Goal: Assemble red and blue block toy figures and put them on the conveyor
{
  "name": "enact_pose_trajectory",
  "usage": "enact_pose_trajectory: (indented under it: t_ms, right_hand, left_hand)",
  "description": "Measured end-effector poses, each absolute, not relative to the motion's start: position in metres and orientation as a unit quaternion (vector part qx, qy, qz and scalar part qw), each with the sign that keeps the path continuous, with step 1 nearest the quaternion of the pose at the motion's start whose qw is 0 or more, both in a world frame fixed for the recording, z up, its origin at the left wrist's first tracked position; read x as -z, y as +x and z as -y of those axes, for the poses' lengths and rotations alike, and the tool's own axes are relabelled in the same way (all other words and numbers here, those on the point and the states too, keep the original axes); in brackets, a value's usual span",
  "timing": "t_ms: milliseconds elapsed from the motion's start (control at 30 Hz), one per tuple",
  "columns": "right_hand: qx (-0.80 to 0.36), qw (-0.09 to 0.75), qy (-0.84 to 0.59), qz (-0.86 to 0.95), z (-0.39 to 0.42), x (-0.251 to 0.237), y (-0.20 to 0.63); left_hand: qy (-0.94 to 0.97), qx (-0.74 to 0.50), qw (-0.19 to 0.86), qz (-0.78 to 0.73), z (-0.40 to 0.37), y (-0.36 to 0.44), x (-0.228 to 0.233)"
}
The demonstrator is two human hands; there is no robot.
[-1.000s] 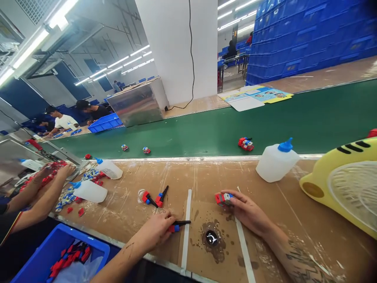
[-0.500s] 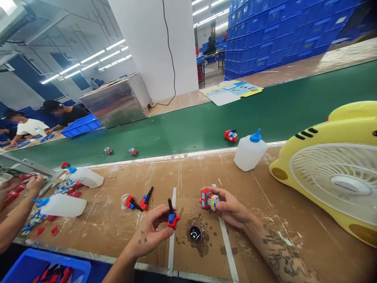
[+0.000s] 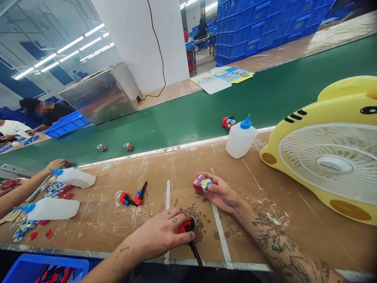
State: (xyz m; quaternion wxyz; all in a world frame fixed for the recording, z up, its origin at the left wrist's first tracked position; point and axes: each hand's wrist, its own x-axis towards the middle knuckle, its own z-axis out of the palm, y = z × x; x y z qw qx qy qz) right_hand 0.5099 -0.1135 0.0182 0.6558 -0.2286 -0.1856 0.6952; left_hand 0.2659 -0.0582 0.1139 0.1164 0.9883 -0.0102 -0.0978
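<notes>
My left hand point(image 3: 166, 232) grips a small red toy part with a black rod point(image 3: 188, 235). Its red end is pressed at a small dark glue dish point(image 3: 193, 224) ringed by brown stains on the cardboard-covered bench point(image 3: 265, 196). My right hand point(image 3: 219, 192) holds a red, blue and grey toy body point(image 3: 202, 184) just above the bench, beyond the dish. Two more red-and-blue parts with black rods point(image 3: 132, 197) lie to the left.
A white glue bottle with a blue cap point(image 3: 240, 138) and a yellow desk fan point(image 3: 330, 157) stand at the right. Toys point(image 3: 228, 122) ride the green conveyor belt point(image 3: 191, 118). Another person's arm point(image 3: 26, 188), two lying bottles point(image 3: 50, 208) and loose parts are at the left; a blue bin point(image 3: 38, 269) sits below.
My left hand picked the rod part off the bench, raised it, then turned it down onto the glue dish. My right hand lifted the toy body and tilted it.
</notes>
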Motion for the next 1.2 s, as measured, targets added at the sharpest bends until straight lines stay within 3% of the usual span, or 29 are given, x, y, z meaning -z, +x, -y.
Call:
enact_pose_trajectory:
  t_ms: [233, 367, 500, 667, 767, 1033, 1200]
  right_hand:
    - [-0.709, 0.642, -0.221, 0.190, 0.116, -0.017, 0.509]
    - [-0.726, 0.633, -0.190, 0.191, 0.118, -0.017, 0.511]
    - [-0.714, 0.639, -0.218, 0.186, 0.117, -0.018, 0.510]
    - [-0.605, 0.682, -0.326, 0.250, 0.114, -0.017, 0.497]
    - [-0.561, 0.685, -0.363, 0.291, 0.113, -0.014, 0.490]
    - [-0.511, 0.659, -0.403, 0.378, 0.113, -0.003, 0.489]
    - [-0.344, 0.599, -0.554, 0.464, 0.118, -0.006, 0.486]
  left_hand:
    - [0.987, 0.135, 0.083, 0.041, 0.065, 0.279, -0.121]
    - [0.984, 0.127, 0.123, 0.010, 0.063, 0.273, -0.117]
    - [0.960, 0.059, 0.266, -0.060, 0.056, 0.261, -0.103]
    - [0.758, -0.195, 0.556, -0.280, 0.052, 0.256, -0.078]
    - [0.623, -0.295, 0.637, -0.345, 0.052, 0.267, -0.071]
    - [0.684, -0.294, 0.576, -0.338, 0.043, 0.298, -0.070]
    - [0.690, -0.285, 0.565, -0.353, 0.048, 0.315, -0.067]
